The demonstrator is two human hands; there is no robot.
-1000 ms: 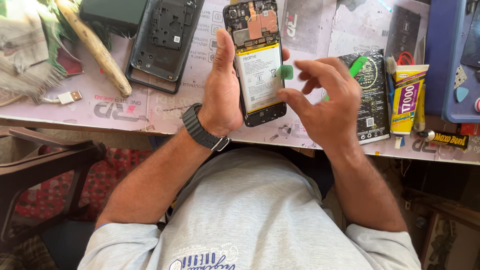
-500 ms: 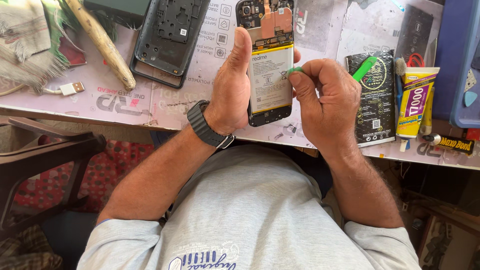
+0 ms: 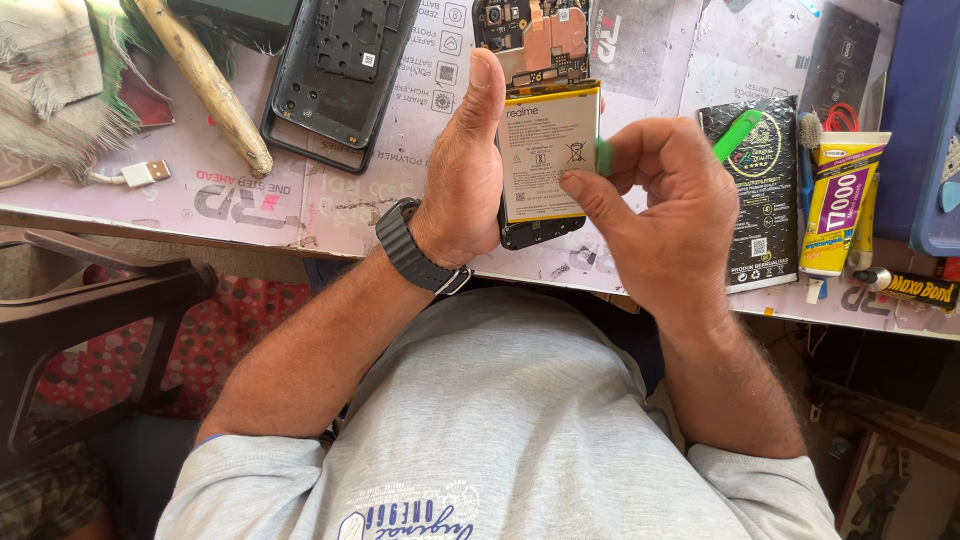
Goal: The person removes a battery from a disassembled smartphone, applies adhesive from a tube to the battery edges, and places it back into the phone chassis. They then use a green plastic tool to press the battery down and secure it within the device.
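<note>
While gripped, phone (image 3: 540, 130) lengthwise away.

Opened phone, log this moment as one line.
left hand: grips opened phone | right hand: pinches green tab at battery edge | glue tube: on table

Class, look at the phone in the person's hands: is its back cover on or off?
Off. The phone shows its bare battery and circuit board; a separate back cover lies on the table.
</note>
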